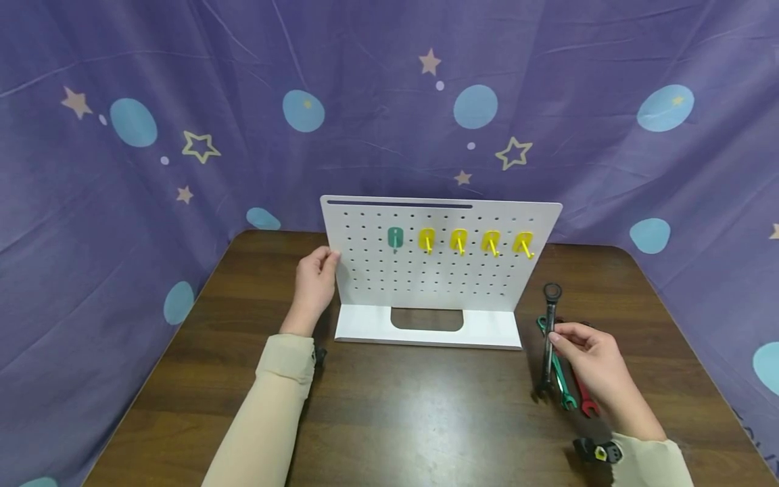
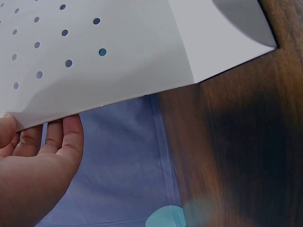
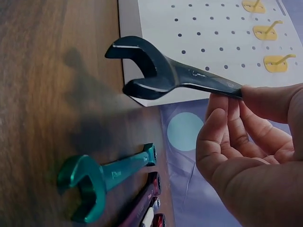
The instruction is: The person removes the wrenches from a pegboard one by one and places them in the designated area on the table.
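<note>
A white pegboard stands upright on its flat base, with one green hook and several yellow hooks in a row. My left hand grips its left edge; in the left wrist view the thumb is on the front face and the fingers behind. Between thumb and fingertips, my right hand pinches a black combination wrench, ring end up, its open end toward the table. Under it lie a green wrench and a red wrench, partly hidden by the hand.
The brown wooden table carries everything. Behind it and at the sides hangs a purple curtain with stars and blue spots. More wrench ends show beside the red one, mostly cut off by the frame.
</note>
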`<act>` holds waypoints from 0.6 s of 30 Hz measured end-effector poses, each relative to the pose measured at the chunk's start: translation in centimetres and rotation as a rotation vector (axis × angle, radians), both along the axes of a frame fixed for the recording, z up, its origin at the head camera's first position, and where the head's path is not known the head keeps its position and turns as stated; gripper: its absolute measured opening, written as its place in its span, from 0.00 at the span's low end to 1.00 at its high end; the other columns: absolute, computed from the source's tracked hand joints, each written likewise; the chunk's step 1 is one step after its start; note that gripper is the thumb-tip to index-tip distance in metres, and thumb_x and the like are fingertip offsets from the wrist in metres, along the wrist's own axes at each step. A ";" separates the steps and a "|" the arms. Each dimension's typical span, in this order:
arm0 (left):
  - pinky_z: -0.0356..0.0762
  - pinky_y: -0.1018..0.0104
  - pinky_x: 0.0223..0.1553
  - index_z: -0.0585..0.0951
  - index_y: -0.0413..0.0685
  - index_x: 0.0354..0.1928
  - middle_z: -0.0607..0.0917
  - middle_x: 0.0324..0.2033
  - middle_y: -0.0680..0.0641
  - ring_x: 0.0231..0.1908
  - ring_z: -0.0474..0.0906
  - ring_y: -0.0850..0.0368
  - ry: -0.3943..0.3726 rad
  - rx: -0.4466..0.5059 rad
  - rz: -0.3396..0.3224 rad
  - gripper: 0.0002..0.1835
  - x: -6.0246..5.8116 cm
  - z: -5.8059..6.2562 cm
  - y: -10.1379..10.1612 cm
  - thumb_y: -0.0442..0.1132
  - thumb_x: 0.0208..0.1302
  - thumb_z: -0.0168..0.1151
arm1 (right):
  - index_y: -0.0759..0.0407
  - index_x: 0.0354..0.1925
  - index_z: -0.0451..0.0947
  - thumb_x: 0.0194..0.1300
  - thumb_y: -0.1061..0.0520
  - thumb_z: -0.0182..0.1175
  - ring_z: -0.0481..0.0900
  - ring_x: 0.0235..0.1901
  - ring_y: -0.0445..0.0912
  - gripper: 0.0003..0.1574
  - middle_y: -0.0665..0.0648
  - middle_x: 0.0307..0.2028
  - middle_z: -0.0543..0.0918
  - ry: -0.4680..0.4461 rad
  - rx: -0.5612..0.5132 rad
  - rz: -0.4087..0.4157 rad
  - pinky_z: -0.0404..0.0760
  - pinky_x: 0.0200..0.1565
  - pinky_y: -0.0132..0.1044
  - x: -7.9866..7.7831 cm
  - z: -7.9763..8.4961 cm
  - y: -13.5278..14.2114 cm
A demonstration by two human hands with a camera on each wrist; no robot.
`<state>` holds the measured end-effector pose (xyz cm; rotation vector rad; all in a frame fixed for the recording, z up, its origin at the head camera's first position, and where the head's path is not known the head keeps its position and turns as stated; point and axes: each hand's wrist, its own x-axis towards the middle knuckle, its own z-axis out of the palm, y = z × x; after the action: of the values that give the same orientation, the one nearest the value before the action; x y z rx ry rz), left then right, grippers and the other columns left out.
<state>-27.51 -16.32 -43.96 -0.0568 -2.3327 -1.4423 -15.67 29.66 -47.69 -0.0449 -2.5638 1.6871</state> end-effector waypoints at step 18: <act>0.65 0.63 0.28 0.82 0.35 0.41 0.75 0.23 0.44 0.27 0.67 0.52 -0.008 -0.005 -0.008 0.12 0.1 0.1 0.0 0.37 0.79 0.54 | 0.73 0.56 0.78 0.75 0.53 0.62 0.82 0.37 0.36 0.24 0.59 0.42 0.86 -0.005 0.090 -0.026 0.82 0.36 0.33 0.2 0.2 1.7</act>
<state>-27.45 -16.37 -43.89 -0.0619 -2.3458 -1.4427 -15.43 31.36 -47.50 -0.0772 -2.6272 1.5630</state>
